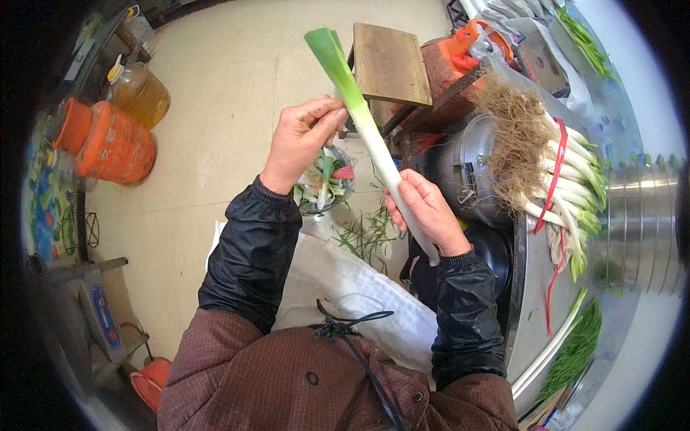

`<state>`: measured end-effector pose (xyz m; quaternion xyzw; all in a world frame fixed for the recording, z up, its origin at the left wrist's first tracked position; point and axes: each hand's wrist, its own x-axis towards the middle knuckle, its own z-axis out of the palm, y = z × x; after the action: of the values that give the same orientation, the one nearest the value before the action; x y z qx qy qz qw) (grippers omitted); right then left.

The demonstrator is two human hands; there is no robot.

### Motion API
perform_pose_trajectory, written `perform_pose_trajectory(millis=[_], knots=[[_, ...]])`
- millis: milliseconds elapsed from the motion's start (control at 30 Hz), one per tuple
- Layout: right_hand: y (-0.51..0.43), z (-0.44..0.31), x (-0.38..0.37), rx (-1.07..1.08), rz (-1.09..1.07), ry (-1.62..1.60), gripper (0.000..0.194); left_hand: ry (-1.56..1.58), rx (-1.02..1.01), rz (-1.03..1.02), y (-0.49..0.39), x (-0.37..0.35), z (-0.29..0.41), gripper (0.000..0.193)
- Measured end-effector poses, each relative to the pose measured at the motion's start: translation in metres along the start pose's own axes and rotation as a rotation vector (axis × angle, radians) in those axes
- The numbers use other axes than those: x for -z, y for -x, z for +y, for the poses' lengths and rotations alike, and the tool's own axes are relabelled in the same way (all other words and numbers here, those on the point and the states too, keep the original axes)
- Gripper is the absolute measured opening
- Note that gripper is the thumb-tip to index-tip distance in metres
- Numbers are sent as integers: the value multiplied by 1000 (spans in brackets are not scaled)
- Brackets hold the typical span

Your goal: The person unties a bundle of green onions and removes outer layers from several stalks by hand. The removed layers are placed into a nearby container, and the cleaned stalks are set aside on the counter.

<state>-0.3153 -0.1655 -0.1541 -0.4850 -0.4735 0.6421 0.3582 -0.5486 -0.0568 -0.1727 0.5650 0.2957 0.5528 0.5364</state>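
Observation:
A leek [369, 129], white below and green at its cut top, slants across the middle of the view. My right hand [423, 210] grips its white lower shaft, thumb on top. At the left edge of the leek, where white turns green, my left hand [310, 134] pinches with thumb and forefinger; whatever lies between those fingertips is too small to make out. Below the left hand a bag-lined bin [307, 203] holds leek trimmings and a red scrap. Loose green trimmings [369, 234] are scattered on the floor beside it.
On the metal counter [531, 301] at right lie a red-tied bundle of rooted leeks [566, 172], loose white stalks [547, 353] and green herbs [574, 345]. A wooden stool [391, 62] stands ahead. At left are an orange gas cylinder [116, 143] and an oil jug [140, 94].

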Motion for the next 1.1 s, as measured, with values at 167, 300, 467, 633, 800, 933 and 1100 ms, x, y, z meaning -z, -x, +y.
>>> perform_pose_trajectory(millis=[167, 300, 467, 633, 800, 933, 1100], knots=[[-3, 2, 8, -20, -108, -37, 48, -95, -26, 162, 1, 2, -1, 16], [-2, -3, 12, -67, -176, -100, 54, 208, -14, 358, -7, 8, 3, 20], [-5, 0, 9, 6, -37, -30, 48, 129, 55, 302, -4, 4, 12, 18], [-11, 12, 7, 61, 171, 110, 31, 18, 5, 221, 4, -26, 15, 17], [-14, 19, 5, 130, 233, 280, 22, -16, 82, 170, 7, -35, 7, 24], [-12, 19, 3, 110, 226, 345, 21, -169, 85, 211, 9, -33, 0, 22], [-11, 19, 3, 93, 175, 341, 20, -393, -84, 231, 9, -35, -4, 19]])
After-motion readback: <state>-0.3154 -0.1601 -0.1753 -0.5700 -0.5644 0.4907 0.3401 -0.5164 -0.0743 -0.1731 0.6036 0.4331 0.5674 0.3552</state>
